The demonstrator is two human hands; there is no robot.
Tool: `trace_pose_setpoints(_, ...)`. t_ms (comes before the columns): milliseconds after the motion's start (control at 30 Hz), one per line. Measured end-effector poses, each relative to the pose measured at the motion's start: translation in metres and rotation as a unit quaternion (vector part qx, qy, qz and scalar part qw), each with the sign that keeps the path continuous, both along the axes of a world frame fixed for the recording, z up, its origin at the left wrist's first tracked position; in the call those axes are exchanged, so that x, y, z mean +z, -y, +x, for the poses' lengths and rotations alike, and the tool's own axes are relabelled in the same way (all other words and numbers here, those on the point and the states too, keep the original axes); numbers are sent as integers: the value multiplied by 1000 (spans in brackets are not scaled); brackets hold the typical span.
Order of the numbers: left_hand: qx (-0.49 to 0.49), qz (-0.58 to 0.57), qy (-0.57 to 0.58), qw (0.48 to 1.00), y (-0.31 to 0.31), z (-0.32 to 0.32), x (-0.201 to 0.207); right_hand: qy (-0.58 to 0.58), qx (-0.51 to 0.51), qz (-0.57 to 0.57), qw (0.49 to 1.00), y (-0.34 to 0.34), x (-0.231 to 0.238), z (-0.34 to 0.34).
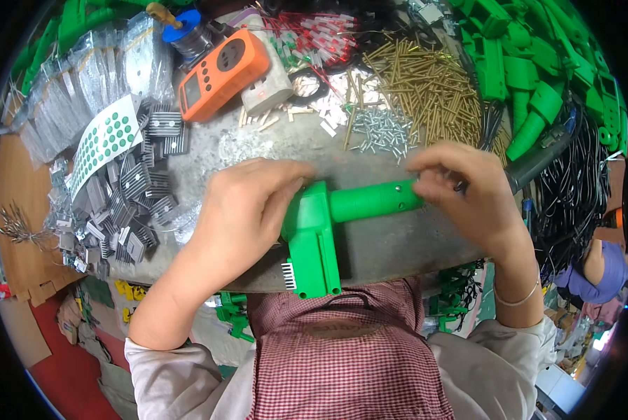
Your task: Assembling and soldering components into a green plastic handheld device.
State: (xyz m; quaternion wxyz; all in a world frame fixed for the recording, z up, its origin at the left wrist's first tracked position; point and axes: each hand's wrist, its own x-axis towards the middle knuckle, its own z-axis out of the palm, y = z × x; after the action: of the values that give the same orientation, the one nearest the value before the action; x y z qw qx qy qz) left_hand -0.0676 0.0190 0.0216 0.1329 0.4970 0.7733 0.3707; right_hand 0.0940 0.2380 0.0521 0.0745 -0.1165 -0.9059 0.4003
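A green plastic tool housing (314, 262) with a ribbed round handle lies across the table's near edge. White comb-like teeth stick out of its lower left side. My left hand (247, 203) is closed round the upper left of the housing, with thumb and fingers on its head. At the handle's right end is my right hand (468, 189), its fingers curled together close to the tip. Something small and dark shows between those fingers, too hidden to name. A small shiny screw head (398, 187) sits in the handle near that end.
Behind the handle lie silver screws (384, 133) and long brass-coloured screws (426, 87). Grey finned heat sinks (135, 182) and a green-dotted sticker sheet (106, 143) are at left. An orange meter (223, 73) stands at back. Black cables (573, 189) and green housings (524, 63) crowd the right.
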Motion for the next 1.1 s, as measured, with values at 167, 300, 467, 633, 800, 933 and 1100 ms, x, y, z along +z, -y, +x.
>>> trace_pose_setpoints(167,-3,-40,21,999,-17,-6,11,-31,134,127,982,4,-10,14)
trace_pose_setpoints(300,-69,-79,-56,993,-49,-18,-4,-64,116,182,974,9,-17,7)
trace_pose_setpoints(467,-117,-75,-151,979,-90,-19,-23,-53,106,130,985,-5,-25,5)
trace_pose_setpoints(633,-185,-75,-268,943,-106,-7,-27,39,54,74,995,-7,-23,3)
trace_pose_setpoints(800,-177,-68,-263,946,-102,-5,-25,138,42,-17,989,-14,-19,-3)
trace_pose_setpoints(933,-132,6,-227,965,-77,-14,-7,101,78,59,990,-7,-13,-6)
trace_pose_setpoints(1100,-117,2,-33,993,-12,-1,26,230,52,-30,971,-20,-16,-7)
